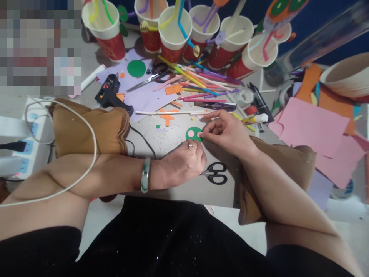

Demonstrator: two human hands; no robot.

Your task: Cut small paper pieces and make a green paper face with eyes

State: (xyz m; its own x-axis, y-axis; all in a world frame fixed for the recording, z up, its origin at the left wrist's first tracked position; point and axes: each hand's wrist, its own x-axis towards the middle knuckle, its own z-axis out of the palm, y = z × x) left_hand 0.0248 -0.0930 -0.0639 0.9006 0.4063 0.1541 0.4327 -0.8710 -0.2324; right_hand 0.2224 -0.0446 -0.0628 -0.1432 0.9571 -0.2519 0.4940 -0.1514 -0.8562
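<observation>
A green paper disc (189, 130) lies on the table in front of me, with a pink paper circle (191, 134) on its left half. My left hand (184, 161) is curled at the disc's lower edge and holds it there; its fingertips are hidden. At the disc's right side, the thumb and index finger of my right hand (223, 132) pinch a second small pink circle (199, 134) against the green paper. Black-handled scissors (217, 173) lie just right of my left hand, their blades hidden beneath it.
Behind my hands are colored straws (198, 80), a glue gun (111, 92), open scissors (152, 78) and a row of paper cups (175, 32). Pink paper sheets (314, 123) lie at right. Brown cushions (89, 129) flank the work area, and a white cable (93, 142) crosses my left arm.
</observation>
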